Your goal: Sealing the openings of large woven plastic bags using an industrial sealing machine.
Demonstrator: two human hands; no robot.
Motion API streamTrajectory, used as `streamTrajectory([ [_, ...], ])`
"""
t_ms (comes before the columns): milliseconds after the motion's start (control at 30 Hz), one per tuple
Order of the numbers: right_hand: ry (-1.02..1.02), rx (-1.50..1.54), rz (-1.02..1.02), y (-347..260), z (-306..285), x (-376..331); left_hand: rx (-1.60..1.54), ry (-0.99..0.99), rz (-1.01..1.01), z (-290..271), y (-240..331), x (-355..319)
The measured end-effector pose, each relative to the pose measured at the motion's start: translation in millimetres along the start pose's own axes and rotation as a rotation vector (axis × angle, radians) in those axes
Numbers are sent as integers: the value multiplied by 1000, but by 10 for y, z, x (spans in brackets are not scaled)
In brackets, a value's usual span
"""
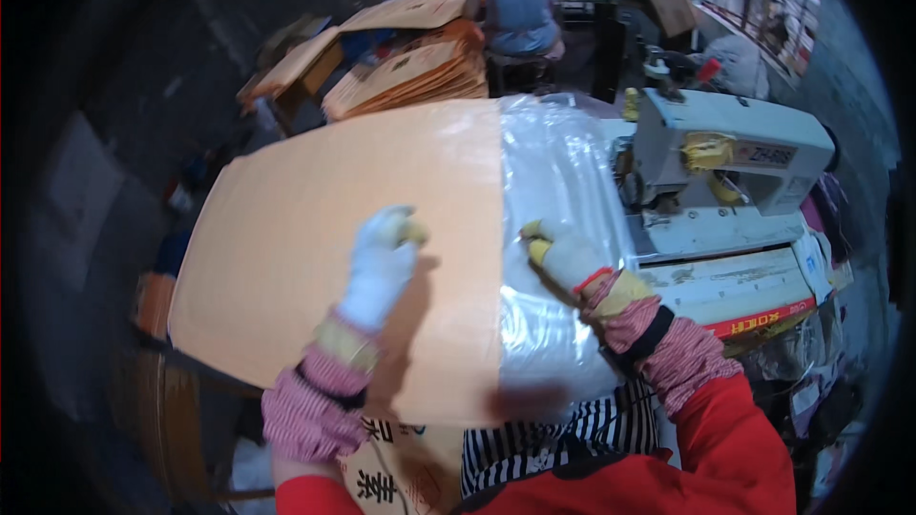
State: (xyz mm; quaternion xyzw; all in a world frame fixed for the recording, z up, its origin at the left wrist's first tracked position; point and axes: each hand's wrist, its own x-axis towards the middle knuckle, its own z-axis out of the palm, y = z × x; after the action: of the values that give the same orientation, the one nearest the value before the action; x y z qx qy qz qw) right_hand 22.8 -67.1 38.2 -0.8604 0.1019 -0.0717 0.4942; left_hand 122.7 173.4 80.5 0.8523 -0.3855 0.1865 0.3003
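Note:
A large tan sack (353,162) lies flat in front of me, with a clear, shiny plastic liner (549,343) extending from its right end. My left hand (382,243), in a white glove with yellowish fingertips, is raised over the sack and casts a shadow on it. Its fingers are curled in and nothing shows in them. Over the liner is my right hand (568,253), gloved the same way. The thumb and fingers are drawn together near the sack's edge; whether they pinch any plastic is hidden.
At the right, a white sewing machine (735,148) stands close beside the liner. Behind the sack is a stack of printed tan sacks (410,72). Farther back sits a person in blue (520,5), near an opened cardboard box (663,0). Another printed sack (401,467) shows below.

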Motion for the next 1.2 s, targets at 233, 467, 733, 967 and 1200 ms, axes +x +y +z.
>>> streamTrajectory([
  [233, -217, -270, -179, 168, -178, 170, 570, -229, -264, 1860, 262, 1409],
  [467, 382, -424, 124, 160, -373, 1422, 88, -408, -222, 1442, -845, 1971],
  [733, 62, 48, 11, 262, -170, 2278, -113, -318, -256, 926, -478, 2101],
  [967, 43, 238, -50, 208, 366, 2414, -555, -117, -541, 715, -625, 1895],
  [1200, 745, -290, -223, -1, 183, 2011, -663, 21, -394, 298, -698, 1900],
])
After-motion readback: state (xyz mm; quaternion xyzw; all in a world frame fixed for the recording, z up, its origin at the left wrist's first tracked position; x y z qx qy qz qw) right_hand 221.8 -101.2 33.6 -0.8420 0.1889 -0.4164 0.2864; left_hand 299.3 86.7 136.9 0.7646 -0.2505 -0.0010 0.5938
